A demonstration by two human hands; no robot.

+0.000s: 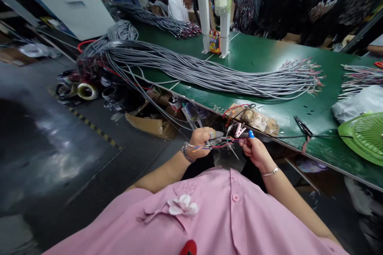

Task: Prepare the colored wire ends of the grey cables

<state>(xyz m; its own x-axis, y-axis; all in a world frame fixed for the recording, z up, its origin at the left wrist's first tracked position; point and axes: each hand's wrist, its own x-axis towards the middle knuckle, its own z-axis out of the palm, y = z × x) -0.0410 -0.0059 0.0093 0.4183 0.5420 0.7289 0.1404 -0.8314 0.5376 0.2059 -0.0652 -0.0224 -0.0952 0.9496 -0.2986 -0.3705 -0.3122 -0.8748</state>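
Note:
My left hand (201,140), with tape around a finger, is closed around a grey cable (214,142) just in front of the bench edge. Thin coloured wires (230,140) fan out of the cable end toward the right. Pinched on the tips of these wires is my right hand (253,150), which has a blue cover on one fingertip. A pale pink clip (239,130) sits just above the wires, at the bench edge. Behind it lies a tape-wrapped block (254,119) with red and black leads. The exact finger contact is partly hidden.
A long bundle of grey cables (191,67) stretches across the green bench (257,51). A black clip (303,126) and a green fan (366,137) are at right. White posts (204,12) rise from the bench. Behind them sits a person (178,6). An open cardboard box (149,125) stands below.

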